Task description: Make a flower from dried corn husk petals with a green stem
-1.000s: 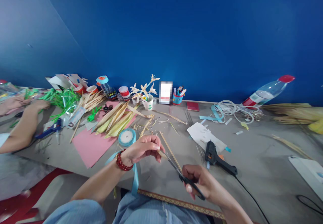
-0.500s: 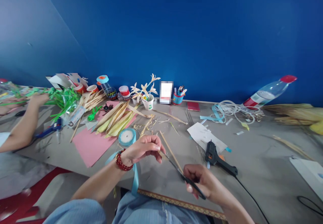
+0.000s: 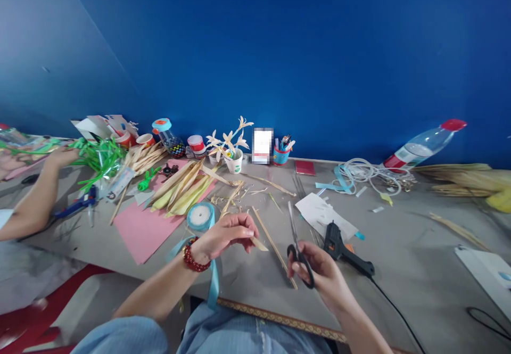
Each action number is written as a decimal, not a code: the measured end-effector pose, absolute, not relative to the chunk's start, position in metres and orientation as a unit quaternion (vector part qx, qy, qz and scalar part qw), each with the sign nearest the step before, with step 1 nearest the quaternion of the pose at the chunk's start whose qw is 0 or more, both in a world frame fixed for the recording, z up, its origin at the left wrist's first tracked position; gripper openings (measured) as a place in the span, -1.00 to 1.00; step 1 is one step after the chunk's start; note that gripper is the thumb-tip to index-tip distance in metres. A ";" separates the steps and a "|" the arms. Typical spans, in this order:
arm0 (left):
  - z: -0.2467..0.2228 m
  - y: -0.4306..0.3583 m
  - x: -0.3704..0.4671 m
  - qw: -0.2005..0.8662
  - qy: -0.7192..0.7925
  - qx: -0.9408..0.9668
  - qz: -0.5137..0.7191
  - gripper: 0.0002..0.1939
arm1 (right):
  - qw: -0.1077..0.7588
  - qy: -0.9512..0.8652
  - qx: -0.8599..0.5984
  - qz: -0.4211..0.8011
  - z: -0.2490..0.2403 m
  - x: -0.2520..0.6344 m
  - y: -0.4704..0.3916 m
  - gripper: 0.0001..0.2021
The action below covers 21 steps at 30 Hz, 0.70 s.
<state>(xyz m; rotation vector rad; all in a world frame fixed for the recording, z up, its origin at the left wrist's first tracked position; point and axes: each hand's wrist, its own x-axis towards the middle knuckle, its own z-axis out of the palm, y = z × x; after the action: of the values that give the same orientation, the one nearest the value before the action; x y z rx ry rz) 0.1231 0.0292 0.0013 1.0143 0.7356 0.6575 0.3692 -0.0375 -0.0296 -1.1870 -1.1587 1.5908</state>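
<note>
Between the thumb and fingers of my left hand [image 3: 231, 235] is a small pale piece of corn husk [image 3: 260, 244], its pointed tip sticking out to the right. My right hand [image 3: 315, 269] grips black-handled scissors [image 3: 294, 229] by the finger loops, blades pointing up and away, apart from the husk piece. A thin wooden stick [image 3: 271, 241] lies on the table between my hands. Left of my left hand sits a roll of light blue ribbon [image 3: 200, 216], its loose end hanging over the table's front edge.
A black glue gun [image 3: 339, 250] with a cord lies right of my right hand, beside white paper [image 3: 325, 215]. Corn husks [image 3: 181, 189] rest on pink paper [image 3: 139, 231]. Husk flowers stand in a white cup [image 3: 235, 162]. At far left is another person's arm [image 3: 40, 197].
My right hand has drawn the scissors back from the husk piece and turned the blades upward. My left hand stays nearly in place, still pinching the husk.
</note>
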 end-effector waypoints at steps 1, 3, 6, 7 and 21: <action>0.001 0.029 0.125 0.749 0.343 0.478 0.304 -0.89 | 0.433 -0.455 -0.475 0.617 -0.028 0.366 -0.035 -0.54; 0.000 0.028 0.128 0.733 0.349 0.501 0.300 -0.88 | 0.462 -0.464 -0.466 0.595 -0.024 0.358 -0.029 -0.58; -0.002 0.027 0.133 0.718 0.357 0.530 0.276 -0.87 | 0.460 -0.491 -0.438 0.596 -0.018 0.346 -0.019 -0.59; -0.003 0.028 0.134 0.713 0.358 0.541 0.268 -0.86 | 0.452 -0.495 -0.434 0.602 -0.016 0.342 -0.016 -0.59; -0.006 0.009 0.145 0.683 0.367 0.492 0.397 -0.79 | 0.541 -0.386 -0.447 0.599 -0.021 0.316 -0.017 -0.61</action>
<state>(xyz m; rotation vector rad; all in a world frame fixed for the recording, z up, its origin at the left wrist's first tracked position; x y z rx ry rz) 0.1453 0.0090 -0.0059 1.1033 0.8230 0.8901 0.3158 -0.0172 -0.0210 -1.0611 -0.9177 1.4236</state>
